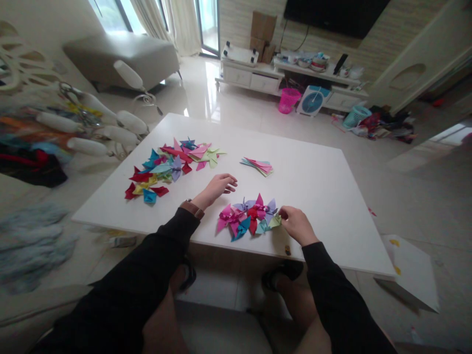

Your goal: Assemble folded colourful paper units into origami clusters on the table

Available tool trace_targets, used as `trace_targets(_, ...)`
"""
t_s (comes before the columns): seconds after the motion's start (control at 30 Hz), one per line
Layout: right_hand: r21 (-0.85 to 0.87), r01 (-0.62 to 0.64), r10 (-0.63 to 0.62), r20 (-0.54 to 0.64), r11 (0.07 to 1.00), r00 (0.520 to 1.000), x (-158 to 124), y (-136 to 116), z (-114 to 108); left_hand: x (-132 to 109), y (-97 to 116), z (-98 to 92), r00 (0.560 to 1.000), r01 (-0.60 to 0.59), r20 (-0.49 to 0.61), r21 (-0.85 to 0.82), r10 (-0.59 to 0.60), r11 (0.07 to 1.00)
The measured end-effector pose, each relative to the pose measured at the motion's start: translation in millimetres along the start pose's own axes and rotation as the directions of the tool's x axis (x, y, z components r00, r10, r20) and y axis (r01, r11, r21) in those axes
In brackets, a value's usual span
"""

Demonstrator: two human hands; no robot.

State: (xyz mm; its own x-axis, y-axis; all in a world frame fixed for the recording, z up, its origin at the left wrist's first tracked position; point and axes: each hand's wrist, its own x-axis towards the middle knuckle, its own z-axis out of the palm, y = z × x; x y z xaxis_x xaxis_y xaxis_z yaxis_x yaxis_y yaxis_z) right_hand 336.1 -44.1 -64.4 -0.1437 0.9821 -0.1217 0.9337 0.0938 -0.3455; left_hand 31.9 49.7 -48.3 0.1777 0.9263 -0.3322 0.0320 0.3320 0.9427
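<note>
White low rectangular table (313, 196) stands on a glossy tiled floor. On its far left lies a big loose heap of folded coloured paper pieces (169, 167). Near the front edge lies a smaller cluster of pink, purple and teal folded papers (247, 219), its long axis running left to right. The right hand (297, 225) pinches its right end. The left hand (217, 189), fingers spread, rests on the table just behind the cluster. Farther back lies a thin stack of flat papers (258, 166).

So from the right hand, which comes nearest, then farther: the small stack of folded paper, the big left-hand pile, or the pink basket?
1. Small flat stack of folded coloured paper, mid-table.
2. Large scattered pile of folded coloured paper shapes, table's left.
3. Pink plastic basket, on the floor beyond.
</note>
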Motion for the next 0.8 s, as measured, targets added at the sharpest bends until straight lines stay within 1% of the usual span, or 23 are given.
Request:
trace_targets(0.23, 0.039, -0.008, 0.008, 0.004, 0.999, 1.000, -1, 2, -1, -2, 1, 0.0, 1.000, -0.001, 0.005, 0.009, 0.001, 1.000)
trace_targets(0.4, 0.036, -0.055, 0.056, -0.034, 0.998, 0.998, -1, 1, -5, 0, -1, -2.2, 1.000, -0.004, 0.005, 0.012, 0.003, 1.000)
trace_targets(0.53, 0.040, -0.059, 0.061, -0.067, 0.997, 0.996, 1, -1, -7, 2, -2, -7.7, 1.000, -0.019, -0.014, 0.047, 0.020, 0.999)
trace_targets(0.6, 0.042, -0.052, 0.055, -0.071, 0.998, 0.996, 2, -3, -8, 4, -3, -13.7, 0.997, -0.025, -0.066, 0.107, 0.032, 0.994)
trace_targets(0.67, 0.045, -0.044, 0.047, -0.069, 0.998, 0.997, 4, -6, -10, 6, -5, -23.1, 0.988, -0.027, -0.146, 0.196, 0.057, 0.980)
trace_targets(0.73, 0.056, -0.043, 0.046, -0.069, 0.998, 0.997, 5, -10, -11, 8, -9, -36.3, 0.966, -0.021, -0.243, 0.280, 0.092, 0.960)
trace_targets(0.8, 0.072, -0.048, 0.053, -0.068, 0.996, 0.996, 6, -13, -12, 11, -14, -52.8, 0.932, 0.003, -0.340, 0.349, 0.123, 0.937)
